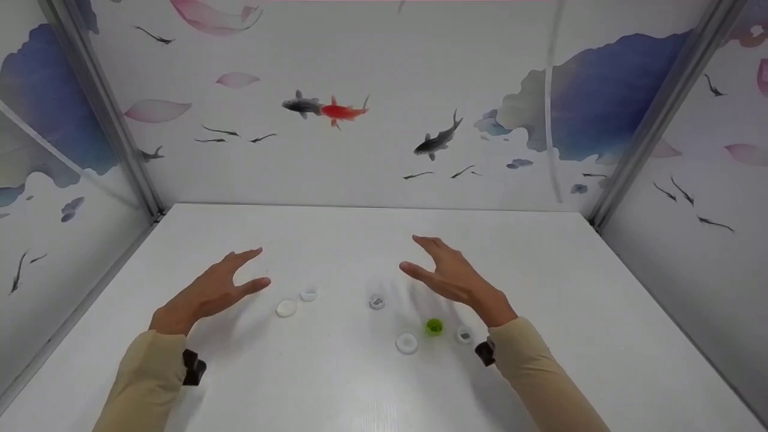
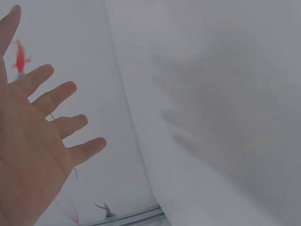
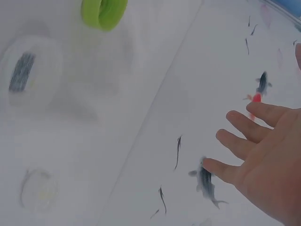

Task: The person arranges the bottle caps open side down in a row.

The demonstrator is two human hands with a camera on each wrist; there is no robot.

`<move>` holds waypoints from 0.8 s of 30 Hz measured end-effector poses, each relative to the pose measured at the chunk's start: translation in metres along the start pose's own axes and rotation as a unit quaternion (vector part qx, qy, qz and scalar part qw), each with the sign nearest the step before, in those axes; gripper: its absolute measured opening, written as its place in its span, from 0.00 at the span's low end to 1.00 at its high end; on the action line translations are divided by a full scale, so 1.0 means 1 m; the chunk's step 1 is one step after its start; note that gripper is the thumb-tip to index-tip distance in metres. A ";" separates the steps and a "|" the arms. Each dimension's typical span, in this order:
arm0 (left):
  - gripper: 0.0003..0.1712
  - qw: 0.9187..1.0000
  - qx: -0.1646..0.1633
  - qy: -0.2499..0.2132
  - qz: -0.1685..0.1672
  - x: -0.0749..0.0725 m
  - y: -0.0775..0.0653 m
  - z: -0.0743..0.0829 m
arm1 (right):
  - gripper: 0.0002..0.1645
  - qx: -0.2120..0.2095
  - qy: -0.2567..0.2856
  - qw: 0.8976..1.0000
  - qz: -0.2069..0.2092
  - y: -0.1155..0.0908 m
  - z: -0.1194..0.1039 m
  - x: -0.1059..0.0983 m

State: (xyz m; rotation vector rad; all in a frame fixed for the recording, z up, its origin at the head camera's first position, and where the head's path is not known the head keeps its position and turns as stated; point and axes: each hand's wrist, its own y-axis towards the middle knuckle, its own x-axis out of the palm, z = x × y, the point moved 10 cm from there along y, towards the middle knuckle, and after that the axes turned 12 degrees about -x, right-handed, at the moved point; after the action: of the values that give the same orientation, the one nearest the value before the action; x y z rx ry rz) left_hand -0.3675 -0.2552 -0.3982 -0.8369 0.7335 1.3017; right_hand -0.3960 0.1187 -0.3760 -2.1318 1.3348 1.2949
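Both hands hover over the white table with fingers spread and nothing held. My left hand (image 1: 216,289) is nearest a white round cap (image 1: 286,308) and a small translucent cap (image 1: 309,294). On the other side, my right hand (image 1: 457,277) hangs above a bright green cap (image 1: 434,326). Around that lie a flat white cap (image 1: 406,343), a small white round piece with a dark patch (image 1: 464,334) and a whitish round piece with a grey middle (image 1: 377,301). In the right wrist view the green cap (image 3: 104,14) looks hollow and is cut off by the top edge.
White panels printed with fish and petals rise behind the table (image 1: 336,384) and at both sides. Grey metal posts (image 1: 654,114) stand at the back corners. Black wrist cameras (image 1: 193,367) sit at both sleeves.
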 end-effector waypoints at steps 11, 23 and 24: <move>0.47 0.999 -0.007 -0.048 -0.015 0.010 -0.010 -0.003 | 0.42 -0.037 0.124 0.991 0.038 0.013 -0.035 0.028; 0.45 0.996 0.001 -0.082 -0.033 0.035 -0.006 -0.010 | 0.38 -0.045 0.208 0.976 0.040 0.020 -0.058 0.068; 0.45 0.996 0.000 -0.084 -0.033 0.036 -0.005 -0.011 | 0.38 -0.046 0.212 0.975 0.039 0.022 -0.060 0.072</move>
State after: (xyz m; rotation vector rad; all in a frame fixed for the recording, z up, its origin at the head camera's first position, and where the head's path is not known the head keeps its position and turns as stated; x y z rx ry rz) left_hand -0.3576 -0.2462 -0.4335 -0.7357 0.5687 1.2941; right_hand -0.3710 0.0286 -0.3981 -2.5449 1.5583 0.9746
